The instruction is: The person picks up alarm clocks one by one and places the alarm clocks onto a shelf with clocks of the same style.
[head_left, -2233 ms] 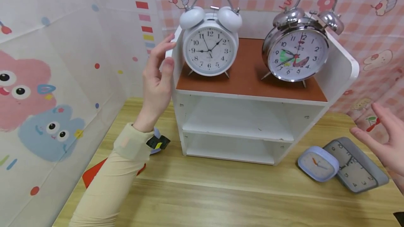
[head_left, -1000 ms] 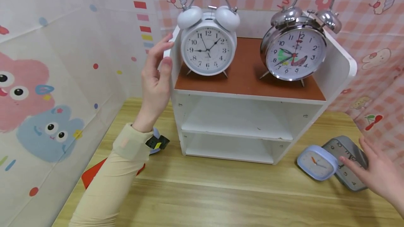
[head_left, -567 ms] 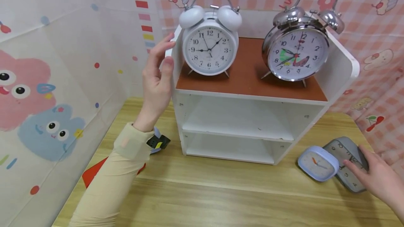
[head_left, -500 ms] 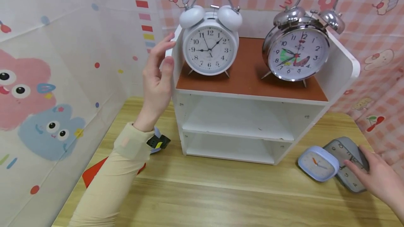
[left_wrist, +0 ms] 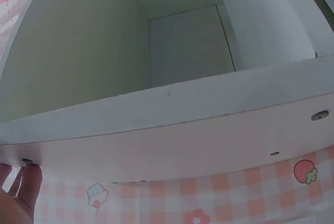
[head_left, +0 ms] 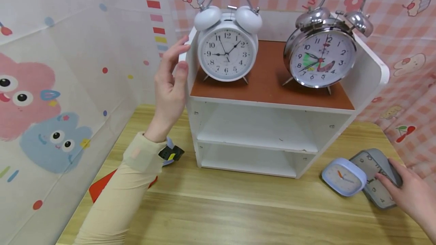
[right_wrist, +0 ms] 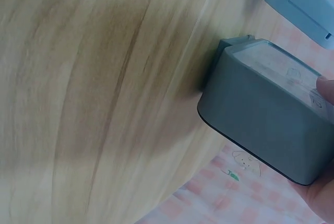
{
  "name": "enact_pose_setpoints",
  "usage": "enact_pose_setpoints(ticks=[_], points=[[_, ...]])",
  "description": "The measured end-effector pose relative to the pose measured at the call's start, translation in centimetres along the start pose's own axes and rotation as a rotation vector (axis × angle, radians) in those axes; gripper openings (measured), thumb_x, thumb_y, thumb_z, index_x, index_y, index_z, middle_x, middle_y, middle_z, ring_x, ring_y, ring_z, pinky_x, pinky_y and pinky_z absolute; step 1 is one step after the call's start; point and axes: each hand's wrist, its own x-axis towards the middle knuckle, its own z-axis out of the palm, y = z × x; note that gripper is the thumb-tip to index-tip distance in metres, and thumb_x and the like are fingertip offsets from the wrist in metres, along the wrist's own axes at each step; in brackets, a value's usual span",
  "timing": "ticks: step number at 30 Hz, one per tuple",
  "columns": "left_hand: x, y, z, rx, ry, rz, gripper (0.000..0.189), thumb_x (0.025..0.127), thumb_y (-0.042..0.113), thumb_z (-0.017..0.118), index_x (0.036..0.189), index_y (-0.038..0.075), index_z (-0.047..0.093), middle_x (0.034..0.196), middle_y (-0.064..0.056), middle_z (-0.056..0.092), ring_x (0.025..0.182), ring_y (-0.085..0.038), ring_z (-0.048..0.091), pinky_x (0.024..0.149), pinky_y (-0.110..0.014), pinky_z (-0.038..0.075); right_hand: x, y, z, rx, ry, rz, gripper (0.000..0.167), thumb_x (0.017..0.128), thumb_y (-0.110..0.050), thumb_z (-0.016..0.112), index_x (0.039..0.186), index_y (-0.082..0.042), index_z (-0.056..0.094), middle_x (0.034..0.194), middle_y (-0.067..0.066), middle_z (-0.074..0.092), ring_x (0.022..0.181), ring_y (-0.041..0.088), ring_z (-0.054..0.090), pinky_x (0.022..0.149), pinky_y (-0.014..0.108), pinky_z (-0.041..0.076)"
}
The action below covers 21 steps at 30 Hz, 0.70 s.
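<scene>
Grey clock (head_left: 373, 187): at 4 o'clock from shelf (head_left: 259, 124) | clamped in right hand (head_left: 413, 196), thumb in front | left hand (head_left: 169, 90): fingers apart, shelf's 10 o'clock | pinch evenly, clear of blue clock (head_left: 342, 180)

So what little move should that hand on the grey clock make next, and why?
I'd probably raise the grey clock gently toward the white shelf: the right hand grips it, thumb over its face, and a white alarm clock and a silver alarm clock stand on the shelf's top level.
</scene>
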Motion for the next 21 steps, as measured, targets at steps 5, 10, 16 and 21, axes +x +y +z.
enact_pose_setpoints(ticks=[5, 10, 16, 21], points=[[0.00, 0.02, -0.02, 0.007, -0.001, 0.003, 0.067, 0.109, 0.054, 0.046, 0.138, -0.005, 0.054, 0.158, -0.022, 0.051, 0.148, -0.027, 0.053, 0.123, -0.040, 0.047, -0.16, -0.07, 0.07, -0.001, 0.015, 0.009, 0.074, 0.106, -0.040, 0.061, 0.151, 0.014, 0.040, 0.127, 0.054, 0.049, 0.106, 0.069, 0.053, 0.082, 0.072, 0.044], [0.04, 0.03, 0.03, 0.007, -0.001, 0.006, 0.066, 0.109, 0.054, 0.046, 0.138, -0.005, 0.054, 0.158, -0.022, 0.052, 0.147, -0.027, 0.053, 0.123, -0.040, 0.047, -0.29, -0.06, 0.22, 0.007, 0.049, 0.001, 0.072, 0.105, -0.039, 0.062, 0.149, 0.015, 0.042, 0.125, 0.054, 0.050, 0.102, 0.067, 0.055, 0.078, 0.070, 0.044], [0.05, 0.08, 0.11, -0.001, 0.010, 0.006, 0.064, 0.109, 0.052, 0.046, 0.137, -0.005, 0.054, 0.158, -0.022, 0.052, 0.146, -0.026, 0.054, 0.123, -0.040, 0.047, -0.23, -0.12, 0.22, 0.004, 0.066, -0.011, 0.072, 0.105, -0.040, 0.063, 0.147, 0.016, 0.044, 0.121, 0.054, 0.052, 0.096, 0.066, 0.057, 0.073, 0.068, 0.045], [0.05, 0.10, 0.13, 0.004, 0.006, 0.011, 0.062, 0.110, 0.050, 0.046, 0.138, -0.005, 0.054, 0.158, -0.023, 0.052, 0.146, -0.027, 0.054, 0.124, -0.041, 0.047, -0.23, -0.18, 0.15, -0.002, 0.060, -0.008, 0.073, 0.105, -0.040, 0.063, 0.147, 0.016, 0.044, 0.120, 0.053, 0.053, 0.094, 0.065, 0.057, 0.073, 0.068, 0.045]])
